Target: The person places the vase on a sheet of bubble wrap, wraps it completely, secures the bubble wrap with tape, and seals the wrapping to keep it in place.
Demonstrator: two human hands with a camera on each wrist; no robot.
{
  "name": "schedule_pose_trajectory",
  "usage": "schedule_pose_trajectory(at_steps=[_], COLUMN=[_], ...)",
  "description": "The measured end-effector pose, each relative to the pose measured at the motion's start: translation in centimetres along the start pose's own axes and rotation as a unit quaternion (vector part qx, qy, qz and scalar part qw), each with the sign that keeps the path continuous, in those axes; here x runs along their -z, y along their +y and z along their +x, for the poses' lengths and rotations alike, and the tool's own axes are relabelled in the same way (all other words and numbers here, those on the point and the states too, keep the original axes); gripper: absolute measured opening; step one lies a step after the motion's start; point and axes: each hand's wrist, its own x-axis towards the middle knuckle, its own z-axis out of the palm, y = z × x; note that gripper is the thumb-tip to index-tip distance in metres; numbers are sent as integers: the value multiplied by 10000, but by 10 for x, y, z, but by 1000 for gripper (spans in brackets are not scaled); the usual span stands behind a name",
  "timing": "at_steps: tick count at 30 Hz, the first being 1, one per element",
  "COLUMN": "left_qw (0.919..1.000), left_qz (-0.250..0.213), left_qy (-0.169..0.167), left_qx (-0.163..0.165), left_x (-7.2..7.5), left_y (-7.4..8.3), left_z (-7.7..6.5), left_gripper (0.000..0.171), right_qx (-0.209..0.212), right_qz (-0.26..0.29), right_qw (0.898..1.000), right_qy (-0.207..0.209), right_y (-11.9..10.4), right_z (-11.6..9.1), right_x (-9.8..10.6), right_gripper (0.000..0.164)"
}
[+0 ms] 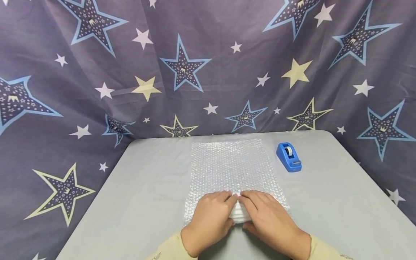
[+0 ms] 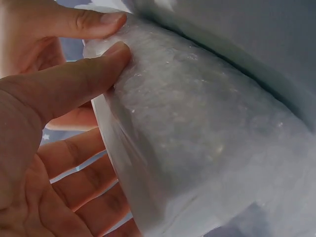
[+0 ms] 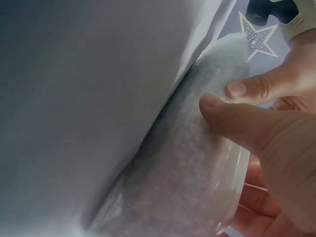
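A sheet of clear bubble wrap [image 1: 227, 166] lies on the grey-covered table, its near end gathered into a thick roll [image 1: 239, 215]. My left hand [image 1: 211, 218] grips the left part of this roll, thumb on the near side and fingers over the top. Close beside it, my right hand [image 1: 272, 218] holds the right part the same way. Both wrist views show the thumbs pressing the wrapped layers [image 2: 182, 108] near each other, with fingers on the opposite side. Whether anything lies inside the roll is hidden by the plastic.
A blue tape dispenser [image 1: 288, 157] with a roll of tape stands to the right of the sheet's far part. The grey tabletop [image 1: 146, 180] ends at a dark star-patterned curtain [image 1: 214, 72] behind and at the sides.
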Motion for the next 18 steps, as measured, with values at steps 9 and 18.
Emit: schedule_pose_trajectory(at_steps=[9,18], left_qw=[9997,9972], left_qz=[-193,-670], left_qy=[-134,-233], left_qx=[39,236], left_x=[-1,-2], left_y=[-6,-10], left_z=[4,1], left_gripper=[64,63], right_qx=[11,-92], right_qz=[-221,-20], right_qw=[9997,9996], right_qy=[-32,-255], right_y=[4,6], right_z=[9,17], right_x=[5,8], right_gripper=[72,69])
